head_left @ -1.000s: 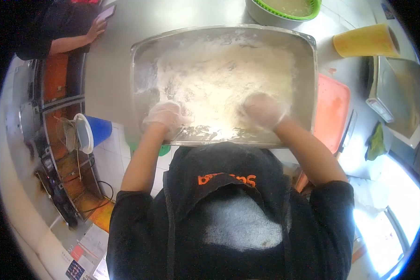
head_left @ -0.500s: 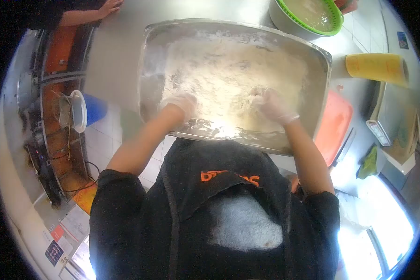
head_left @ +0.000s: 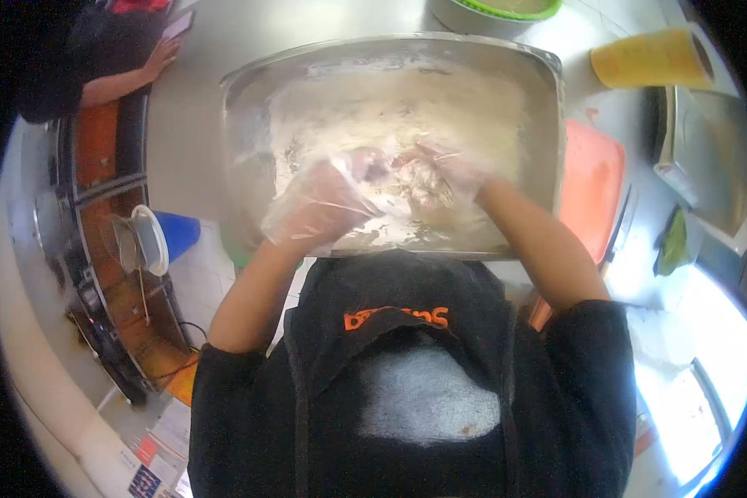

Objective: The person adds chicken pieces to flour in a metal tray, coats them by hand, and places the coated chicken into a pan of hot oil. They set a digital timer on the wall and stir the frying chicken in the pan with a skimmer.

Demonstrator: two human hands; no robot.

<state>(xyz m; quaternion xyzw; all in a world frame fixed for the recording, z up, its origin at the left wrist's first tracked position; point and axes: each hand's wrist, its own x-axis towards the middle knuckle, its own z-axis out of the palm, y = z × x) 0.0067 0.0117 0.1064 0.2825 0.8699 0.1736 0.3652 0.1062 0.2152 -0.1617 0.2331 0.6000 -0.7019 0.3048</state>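
Observation:
A large metal tray holds a bed of white powder that looks like flour. My left hand, in a loose clear plastic glove, is over the near part of the powder with its fingers curled inward. What those fingers hold, if anything, is blurred. My right hand, also gloved, grips a rough, powder-coated lump near the tray's middle. The fingertips of both hands come close together above the powder.
A co-worker's hand rests on the metal table at the upper left, beside a phone. A green-rimmed tub stands behind the tray. To the right are a yellow roll, a pink tray and a green cloth.
My hands have come together from opposite sides of the tray, the left moving right and the right moving left. The powder-coated lump now shows between them. The camera view has shifted.

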